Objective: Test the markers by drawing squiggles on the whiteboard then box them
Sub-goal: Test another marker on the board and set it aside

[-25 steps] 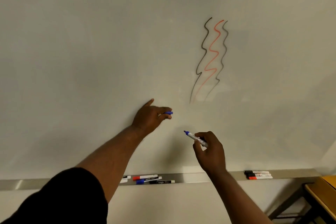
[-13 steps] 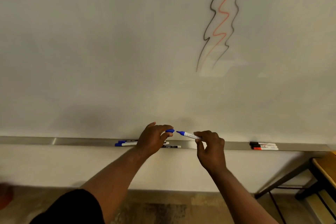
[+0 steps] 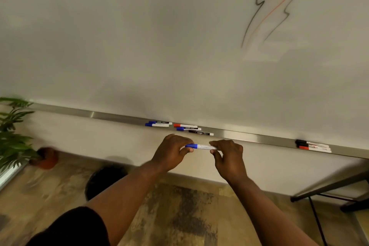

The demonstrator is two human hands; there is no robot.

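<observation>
A blue marker (image 3: 203,147) lies level between both hands, just below the whiteboard's metal tray (image 3: 249,137). My left hand (image 3: 171,154) pinches its blue cap end, and my right hand (image 3: 227,156) pinches the white barrel. The cap sits on the marker. Two black squiggles and a red squiggle (image 3: 276,0) mark the whiteboard (image 3: 139,46) at the upper right. Several capped markers (image 3: 179,127), blue, red and black, lie on the tray above my hands. Another small group of black and red markers (image 3: 312,146) lies on the tray to the right.
A potted plant (image 3: 14,136) with a terracotta pot stands on the floor at the left. A dark metal table leg (image 3: 327,187) shows at the lower right. Patterned flooring runs below the wall.
Both hands have come down from the board to below the tray. The blue cap, held apart in my left hand, now sits on the marker. The view has tilted down and left.
</observation>
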